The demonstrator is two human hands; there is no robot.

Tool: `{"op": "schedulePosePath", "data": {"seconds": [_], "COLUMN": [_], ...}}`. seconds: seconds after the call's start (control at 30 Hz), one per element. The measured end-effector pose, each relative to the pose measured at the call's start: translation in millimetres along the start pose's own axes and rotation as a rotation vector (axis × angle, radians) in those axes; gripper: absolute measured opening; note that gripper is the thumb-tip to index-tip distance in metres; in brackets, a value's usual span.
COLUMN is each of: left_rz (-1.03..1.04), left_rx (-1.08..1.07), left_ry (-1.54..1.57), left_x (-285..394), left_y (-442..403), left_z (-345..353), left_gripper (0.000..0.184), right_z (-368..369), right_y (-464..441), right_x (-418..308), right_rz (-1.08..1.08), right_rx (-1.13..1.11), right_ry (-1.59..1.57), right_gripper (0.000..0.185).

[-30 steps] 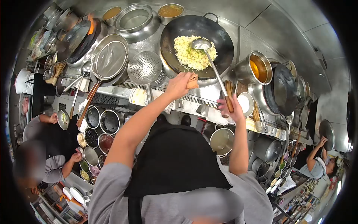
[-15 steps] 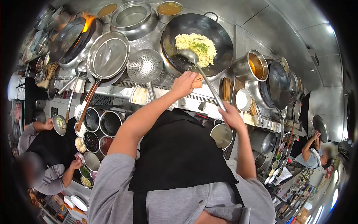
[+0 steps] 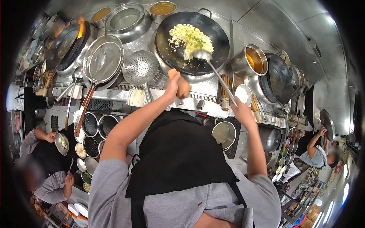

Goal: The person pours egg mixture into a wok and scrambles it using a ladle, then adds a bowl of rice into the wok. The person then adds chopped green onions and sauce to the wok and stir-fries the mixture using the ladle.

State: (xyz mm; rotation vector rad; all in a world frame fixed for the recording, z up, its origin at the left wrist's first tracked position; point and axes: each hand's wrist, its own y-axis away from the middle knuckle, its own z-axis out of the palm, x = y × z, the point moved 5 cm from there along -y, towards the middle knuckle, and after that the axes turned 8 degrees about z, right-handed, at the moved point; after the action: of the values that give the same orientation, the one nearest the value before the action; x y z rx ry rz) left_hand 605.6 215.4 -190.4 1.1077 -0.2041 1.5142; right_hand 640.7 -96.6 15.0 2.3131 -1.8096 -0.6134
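Observation:
My right hand (image 3: 243, 113) is closed round the long handle of a steel ladle (image 3: 202, 56). The ladle's bowl rests at the near edge of a heap of yellow fried rice (image 3: 184, 35) with chopped greens, inside a large black wok (image 3: 219, 41). My left hand (image 3: 172, 88) grips a tan folded cloth (image 3: 184, 88), blurred by motion, just below the wok's near rim. Whether the cloth touches the wok is hard to see. Loose grains lie scattered across the wok's near side.
Left of the wok are a perforated skimmer (image 3: 140, 67) and a mesh strainer (image 3: 103, 59). A pot of amber liquid (image 3: 249, 60) stands at right. Flames (image 3: 81, 27) rise by another wok. Co-workers stand at left, one holding a small bowl (image 3: 61, 143), and at far right.
The ladle has moved right and toward me, from the rice's left side to its near side. My left hand has shifted left and down with the cloth, which has turned. The rice has spread leftward.

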Motion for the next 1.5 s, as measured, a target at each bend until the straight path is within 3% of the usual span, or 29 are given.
{"op": "schedulePosePath", "data": {"seconds": [0.03,0.1,0.2,0.23,0.3,0.37,0.43,0.5,0.53,0.57,0.67,0.73,0.77,0.87,0.9,0.93,1.0,1.07,1.13,1.2,1.23,1.27,1.33,1.4,1.47,1.5], "left_rz": [-0.044,-0.132,-0.211,-0.222,-0.229,-0.283,-0.434,-0.368,-0.331,-0.267,-0.148,-0.323,-0.41,-0.374,-0.429,-0.472,-0.389,-0.282,-0.171,-0.291,-0.366,-0.446,-0.36,-0.288,-0.292,-0.281], "left_rx": [-0.018,0.038,0.236,0.281,0.316,0.251,0.134,0.231,0.275,0.107,0.036,0.142,0.2,0.313,-0.34,0.226,0.143,0.134,0.026,-0.141,-0.127,-0.112,0.025,0.144,0.076,0.028], "left_ry": [0.099,0.186,0.194,0.22,0.223,0.248,0.252,0.16,0.117,0.17,0.047,0.051,0.056,0.077,0.45,0.257,0.213,0.133,0.036,0.163,0.19,0.207,0.164,0.154,0.115,0.134], "left_x": [15.2,16.2,3.9,-3.8,-0.8,21.3,41.1,34.8,29.7,5.4,-26.2,-30.5,-32.3,12.8,-6.0,35.3,67.2,27.4,-25.7,-66.4,-70.7,-75.9,-56.0,-25.1,-27.9,-11.4], "left_y": [5.1,-3.2,-46.8,-65.3,-55.4,-13.1,19.2,28.6,33.7,20.7,9.6,39.4,58.8,125.0,98.7,116.5,99.4,57.3,3.9,-4.7,8.7,26.0,57.3,63.9,13.5,9.5], "left_z": [23.4,48.7,52.3,49.2,57.6,76.9,94.3,83.5,77.2,53.1,-8.2,-20.8,-25.1,29.5,19.6,66.8,99.7,63.4,9.2,-26.9,-34.8,-41.7,-26.3,-1.1,-6.0,11.6], "left_gripper": [0.043,0.04,0.029,0.026,0.022,0.022,0.017,0.015,0.016,0.014,0.012,0.011,0.01,0.01,0.013,0.016,0.017,0.015,0.013,0.008,0.008,0.007,0.01,0.015,0.019,0.02], "right_z": [19.7,51.6,13.3,0.6,-45.5,-82.5,-80.0,-53.5,-37.0,-18.6,31.4,29.9,18.6,-58.2,-73.1,-98.0,-94.7,-40.7,0.5,-5.5,-12.0,-23.7,-10.4,-5.2,-20.1,-22.1], "right_y": [-25.8,-67.1,-37.1,-25.7,19.4,57.7,60.1,47.6,32.3,14.1,-28.9,-18.3,-5.3,45.8,54.0,67.4,58.1,9.4,-32.9,-26.6,-10.8,14.0,35.3,49.5,58.8,51.3], "right_x": [-7.6,-8.9,-24.6,-10.3,-5.9,-5.3,6.7,16.6,6.7,-2.8,6.1,-4.1,0.2,8.7,21.9,12.0,7.2,9.7,10.1,2.7,4.1,-0.7,14.6,15.3,-9.9,-19.4], "right_rz": [0.068,0.004,-0.048,-0.231,-0.155,0.054,-0.088,-0.216,-0.178,-0.116,-0.093,-0.108,-0.101,-0.14,-0.171,0.013,-0.073,-0.241,-0.214,-0.175,-0.31,-0.054,0.034,0.048,0.134,0.013], "right_rx": [0.008,0.082,0.0,0.074,-0.117,-0.333,-0.289,-0.154,-0.119,-0.077,0.146,0.211,0.136,-0.041,-0.127,-0.264,-0.296,-0.056,0.151,0.06,0.143,-0.152,-0.414,-0.678,-0.427,-0.393], "right_ry": [-0.017,-0.093,-0.308,-0.287,-0.267,-0.29,-0.201,-0.124,-0.072,-0.037,-0.082,-0.17,-0.276,-0.325,-0.369,-0.279,-0.157,-0.117,-0.176,-0.376,-0.46,-0.712,-1.229,-1.508,-1.63,-1.638], "right_gripper": [0.046,0.038,0.039,0.034,0.032,0.04,0.042,0.045,0.044,0.04,0.039,0.039,0.04,0.04,0.039,0.04,0.039,0.037,0.038,0.044,0.041,0.036,0.034,0.031,0.036,0.045]}}
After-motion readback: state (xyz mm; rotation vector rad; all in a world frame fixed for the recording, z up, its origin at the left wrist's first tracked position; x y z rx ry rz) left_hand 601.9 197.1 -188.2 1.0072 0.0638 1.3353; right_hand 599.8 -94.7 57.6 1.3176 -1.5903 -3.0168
